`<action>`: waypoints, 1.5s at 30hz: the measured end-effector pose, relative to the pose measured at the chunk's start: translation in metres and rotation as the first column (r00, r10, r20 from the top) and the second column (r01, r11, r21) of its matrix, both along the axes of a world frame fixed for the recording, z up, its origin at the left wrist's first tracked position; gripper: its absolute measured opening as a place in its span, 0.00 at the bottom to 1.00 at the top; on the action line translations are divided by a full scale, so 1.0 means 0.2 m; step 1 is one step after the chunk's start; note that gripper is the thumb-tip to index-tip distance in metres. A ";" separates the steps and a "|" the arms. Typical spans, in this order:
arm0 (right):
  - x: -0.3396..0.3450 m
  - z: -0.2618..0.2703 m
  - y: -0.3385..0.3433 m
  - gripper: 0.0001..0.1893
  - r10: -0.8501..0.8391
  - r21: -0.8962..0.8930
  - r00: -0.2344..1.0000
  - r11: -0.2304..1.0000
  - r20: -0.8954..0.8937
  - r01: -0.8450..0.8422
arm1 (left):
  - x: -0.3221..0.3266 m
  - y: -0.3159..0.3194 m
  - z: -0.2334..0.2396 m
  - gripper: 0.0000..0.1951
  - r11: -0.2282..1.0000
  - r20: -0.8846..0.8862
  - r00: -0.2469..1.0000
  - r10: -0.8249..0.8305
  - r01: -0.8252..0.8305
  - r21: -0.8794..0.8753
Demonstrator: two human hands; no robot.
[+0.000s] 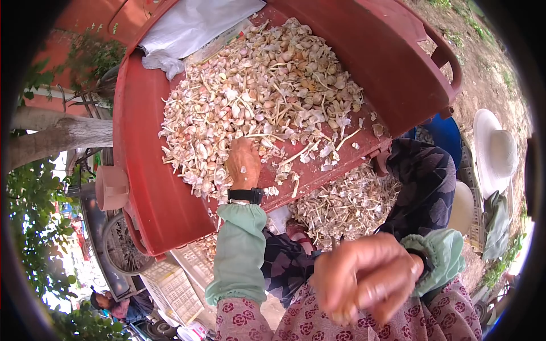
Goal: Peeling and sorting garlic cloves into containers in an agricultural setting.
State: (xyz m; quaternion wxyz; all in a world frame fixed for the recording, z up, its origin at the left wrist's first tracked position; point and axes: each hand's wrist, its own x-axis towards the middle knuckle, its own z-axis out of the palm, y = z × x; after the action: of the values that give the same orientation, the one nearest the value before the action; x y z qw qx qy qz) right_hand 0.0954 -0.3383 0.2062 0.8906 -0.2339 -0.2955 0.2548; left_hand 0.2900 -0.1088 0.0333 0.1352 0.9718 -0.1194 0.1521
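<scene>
A large heap of garlic cloves with dry stems and papery skins (256,89) lies in a red metal cart bed (145,204). My left hand (244,164), with a black band at its wrist, rests at the near edge of the heap; its fingertips are among the cloves, and whether it grips one is hidden. My right hand (367,277) is raised close to the camera, over my lap and outside the bed. Its fingers are curled and blurred, and something pale, perhaps garlic, shows at the fingertips. Both forearms wear green sleeve covers.
Below the bed's near edge lies a pile of garlic stems and skins (345,204). A blue tub (448,136) and a white hat (497,153) are at right. Plastic crates (170,290) stand at lower left, near a wheel (126,245) and another person (123,304). White sacking (192,25) lies in the bed.
</scene>
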 end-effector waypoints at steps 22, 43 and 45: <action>0.26 -0.47 0.27 0.21 -0.413 -0.392 0.724 0.895 -0.552 0.212 | -0.68 -0.19 0.53 0.11 0.323 -0.132 0.924 -0.360 -0.010 -0.946; 0.07 -0.63 0.35 0.29 -0.334 -0.331 0.355 0.128 0.873 0.935 | -0.83 -0.16 0.35 0.10 0.455 -0.244 0.959 -0.143 -0.156 -0.877; 0.07 -0.66 0.36 0.28 -0.385 -0.301 0.322 0.114 0.865 0.947 | -0.83 -0.17 0.35 0.11 0.417 -0.277 0.954 -0.114 -0.207 -0.885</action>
State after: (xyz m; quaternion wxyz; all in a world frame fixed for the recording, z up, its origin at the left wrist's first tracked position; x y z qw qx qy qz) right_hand 0.1098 -0.2662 0.0747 0.5311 -0.7833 -0.2496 -0.2053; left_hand 0.1233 -0.1420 0.1040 0.6493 0.7583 0.0303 0.0496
